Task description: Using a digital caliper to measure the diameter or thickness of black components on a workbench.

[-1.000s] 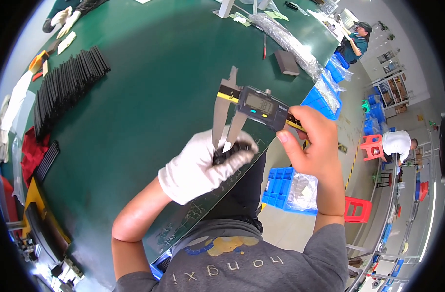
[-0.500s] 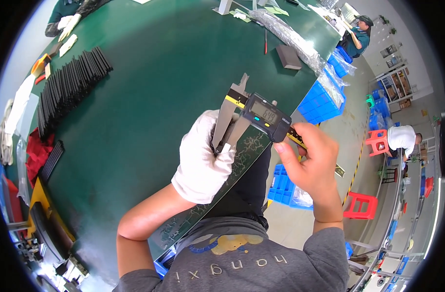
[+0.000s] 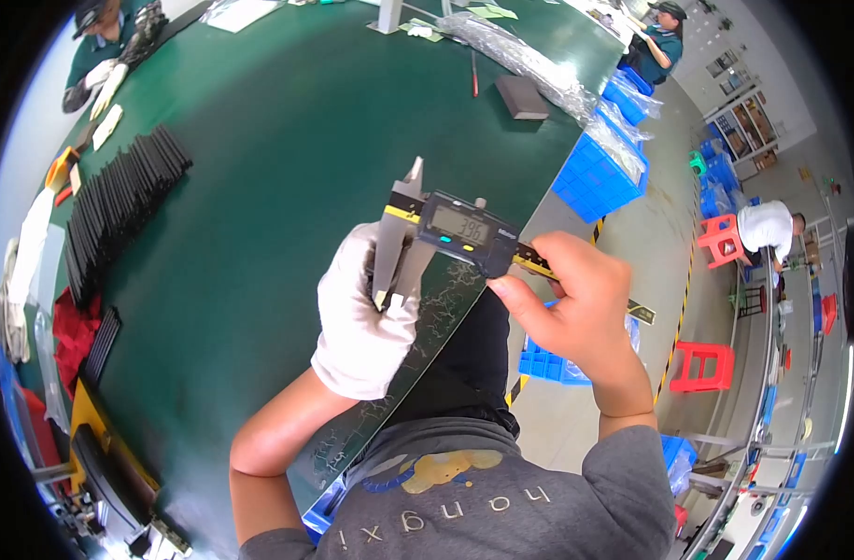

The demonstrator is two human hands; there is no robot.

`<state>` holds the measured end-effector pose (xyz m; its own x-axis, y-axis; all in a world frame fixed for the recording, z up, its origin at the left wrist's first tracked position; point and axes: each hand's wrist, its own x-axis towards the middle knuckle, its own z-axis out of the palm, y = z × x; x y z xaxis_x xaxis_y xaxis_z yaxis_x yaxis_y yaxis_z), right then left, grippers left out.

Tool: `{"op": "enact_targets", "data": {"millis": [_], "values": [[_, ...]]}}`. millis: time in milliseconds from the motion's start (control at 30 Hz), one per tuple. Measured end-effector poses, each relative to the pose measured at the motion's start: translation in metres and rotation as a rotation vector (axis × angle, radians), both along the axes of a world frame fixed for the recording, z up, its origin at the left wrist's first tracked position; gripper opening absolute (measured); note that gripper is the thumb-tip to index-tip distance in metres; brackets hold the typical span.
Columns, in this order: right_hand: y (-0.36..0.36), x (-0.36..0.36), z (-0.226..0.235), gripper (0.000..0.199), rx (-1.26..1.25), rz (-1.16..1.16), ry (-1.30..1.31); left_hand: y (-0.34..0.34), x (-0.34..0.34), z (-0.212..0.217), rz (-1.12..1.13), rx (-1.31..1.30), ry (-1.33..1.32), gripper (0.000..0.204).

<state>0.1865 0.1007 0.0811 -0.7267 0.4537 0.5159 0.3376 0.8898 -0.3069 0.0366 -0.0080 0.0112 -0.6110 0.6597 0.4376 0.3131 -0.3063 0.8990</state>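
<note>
My right hand, bare, grips the beam end of a digital caliper, with the thumb against its underside. The caliper is black and silver with a lit display, and its silver jaws point down toward my left hand. That hand wears a white glove; its fingers are curled closed beside and behind the jaws. A dark edge shows between glove and jaws, but the thing held there is mostly hidden. Whether the jaws touch it, I cannot tell.
Many thin black rods lie in a row on the green table. A brown block and a plastic-wrapped bundle lie farther off. Blue crates stand beside the table. A co-worker's gloved hands are at far left.
Both hands and the caliper have shifted left in the picture, while the whole view has also shifted. The caliper's jaws look closer together, and its display reading has changed.
</note>
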Motion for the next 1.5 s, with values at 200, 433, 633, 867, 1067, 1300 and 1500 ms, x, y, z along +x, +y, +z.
{"op": "enact_targets", "data": {"millis": [200, 433, 633, 867, 1067, 1300, 1500], "values": [[-0.002, 0.001, 0.0, 0.032, -0.006, 0.001, -0.022, -0.001, 0.001, 0.002, -0.017, -0.01, -0.03, 0.014], [-0.001, 0.007, -0.012, 0.03, -0.047, 0.04, 0.051, -0.004, 0.001, 0.008, -0.042, -0.072, -0.022, 0.014], [0.015, 0.031, -0.058, 0.029, -0.732, 0.013, 0.43, 0.001, -0.011, 0.005, -0.112, 0.038, -0.242, 0.005], [0.006, 0.035, -0.115, 0.031, -1.058, -0.06, 0.402, 0.021, -0.045, 0.01, 0.157, 0.256, -1.137, 0.026], [-0.013, 0.0, -0.104, 0.053, -0.956, 0.038, 0.751, 0.048, -0.019, 0.004, 0.004, 0.286, -1.532, 0.022], [-0.018, -0.028, -0.098, 0.016, -0.822, 0.003, 1.052, 0.046, 0.012, -0.047, 0.01, 0.029, -1.696, 0.019], [-0.012, -0.033, -0.076, 0.012, -0.685, 0.057, 0.628, 0.015, 0.025, -0.041, -0.502, -0.144, -1.594, 0.045]]}}
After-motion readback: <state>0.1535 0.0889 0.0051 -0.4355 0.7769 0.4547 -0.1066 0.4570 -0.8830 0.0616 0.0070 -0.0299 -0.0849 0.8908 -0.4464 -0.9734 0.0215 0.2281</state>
